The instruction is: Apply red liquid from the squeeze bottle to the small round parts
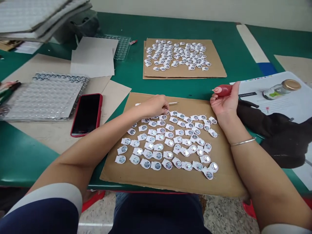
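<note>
Rows of white-tabbed silver discs (168, 165) lie on near cardboard (136, 177). At their far edge, the left hand's (157, 105) fingers bunch narrowly at one disc; whether they grip it, I cannot tell. The right hand (227, 102) holds a red bottle (226, 90). Alongside, a printed sheet (282, 105) pictures a jar, text unreadable.

Two hands (156, 106) — one phone (87, 114)

On the table (182, 87) before me lies a cardboard sheet (146, 179) with little tabs (168, 155) in rows on it. My left hand (156, 107) is at the back rows. My right hand (226, 102), with a squeeze bottle (224, 90) in it, is near the right edge. Behind is another sheet (216, 70) of tabs. My phone (86, 113) is left, and printed paper (253, 87) is right.
</note>
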{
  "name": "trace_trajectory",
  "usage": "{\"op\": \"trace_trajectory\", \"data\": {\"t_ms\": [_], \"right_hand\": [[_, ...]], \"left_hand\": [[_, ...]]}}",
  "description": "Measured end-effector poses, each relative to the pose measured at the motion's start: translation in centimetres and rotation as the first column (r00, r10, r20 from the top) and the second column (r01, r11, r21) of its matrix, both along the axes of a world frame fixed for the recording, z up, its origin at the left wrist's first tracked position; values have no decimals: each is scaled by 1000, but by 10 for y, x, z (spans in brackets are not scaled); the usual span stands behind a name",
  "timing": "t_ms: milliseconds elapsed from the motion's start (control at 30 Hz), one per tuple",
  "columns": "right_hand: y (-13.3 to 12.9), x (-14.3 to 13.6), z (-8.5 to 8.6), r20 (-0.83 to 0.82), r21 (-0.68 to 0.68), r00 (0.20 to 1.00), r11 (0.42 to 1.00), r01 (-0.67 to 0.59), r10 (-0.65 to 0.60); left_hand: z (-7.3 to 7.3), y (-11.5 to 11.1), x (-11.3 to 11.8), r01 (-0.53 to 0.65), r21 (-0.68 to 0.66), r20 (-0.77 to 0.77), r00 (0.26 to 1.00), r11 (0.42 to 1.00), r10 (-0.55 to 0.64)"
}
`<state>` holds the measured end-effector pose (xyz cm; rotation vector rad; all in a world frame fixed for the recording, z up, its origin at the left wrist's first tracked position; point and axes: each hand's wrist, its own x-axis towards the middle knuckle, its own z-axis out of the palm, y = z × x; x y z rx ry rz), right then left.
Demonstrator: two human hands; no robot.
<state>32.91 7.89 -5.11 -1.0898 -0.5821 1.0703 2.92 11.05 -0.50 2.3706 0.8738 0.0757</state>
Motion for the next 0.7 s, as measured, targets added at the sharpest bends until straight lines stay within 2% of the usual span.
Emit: {"op": "trace_trajectory", "data": {"t_ms": [67,133,200,233,267,333,367,400,467,600,700], "right_hand": [[0,-3,2,-20,14,1000,1000,21,-21],[0,-7,3,-37,52,998,997,52,-50],[0,-12,4,-45,92,997,994,64,-60],[-1,-14,4,-44,108,998,992,59,-55],[-2,-15,4,-42,112,998,993,44,-39],[-3,-18,4,-21,105,1000,994,-8,10],[-4,-18,4,2,94,999,995,-39,39],[-5,-19,4,37,81,997,994,-66,63],[-7,-20,3,151,55,985,994,-96,87],[-8,-23,-1,423,50,906,998,-50,24],[-9,-26,-3,516,46,857,998,-46,16]], "left_hand": [[3,0,-1,-45,-33,23,999,998,45],[9,3,-4,-140,-120,85,985,983,151],[15,8,-9,-263,-286,183,929,922,321],[16,12,-11,-305,-410,224,880,860,419],[17,16,-14,-315,-555,246,822,770,513],[17,23,-18,-243,-799,225,727,550,649],[15,25,-19,-200,-865,201,702,460,683],[14,27,-20,-169,-900,184,688,402,702],[10,28,-19,-151,-918,177,673,368,718],[8,25,-17,-166,-915,192,625,369,757],[8,23,-16,-183,-906,206,599,383,774]]}}
